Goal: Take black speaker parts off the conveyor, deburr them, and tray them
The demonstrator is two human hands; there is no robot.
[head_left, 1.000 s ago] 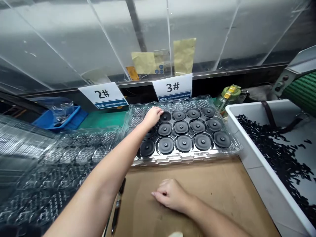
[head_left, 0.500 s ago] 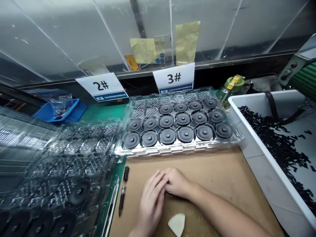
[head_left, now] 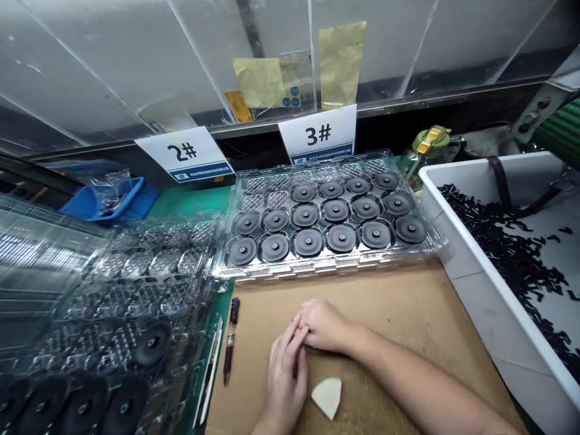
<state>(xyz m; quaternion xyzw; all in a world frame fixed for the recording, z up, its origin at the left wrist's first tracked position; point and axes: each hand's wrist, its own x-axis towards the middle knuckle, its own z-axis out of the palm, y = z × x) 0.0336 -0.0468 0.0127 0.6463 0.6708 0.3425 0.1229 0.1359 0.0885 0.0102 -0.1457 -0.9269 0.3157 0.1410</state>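
Observation:
My left hand (head_left: 287, 368) rests over the brown cardboard (head_left: 394, 302), its fingertips touching my right hand (head_left: 324, 326). The right hand is closed, with its fingers curled under and turned toward the left one; whatever it may hold is hidden. Between the left fingers no object shows. Just below the hands lies a cream wedge-shaped piece (head_left: 327, 397), touched by neither. Beyond the cardboard stands a clear tray (head_left: 317, 263) with several round black discs (head_left: 308, 240) in its pockets.
At left are more clear trays (head_left: 181, 302) with black discs. A pen (head_left: 230, 344) lies on the cardboard's left side. On the right stands a white bin (head_left: 489, 296) of small black parts (head_left: 507, 254). A green-lidded bottle (head_left: 428, 145) and a blue bin (head_left: 136, 202) are farther back.
The view has shifted slightly, so the tray and signs appear a little higher. Both hands stay together, with the left fingertips now closer against the right hand.

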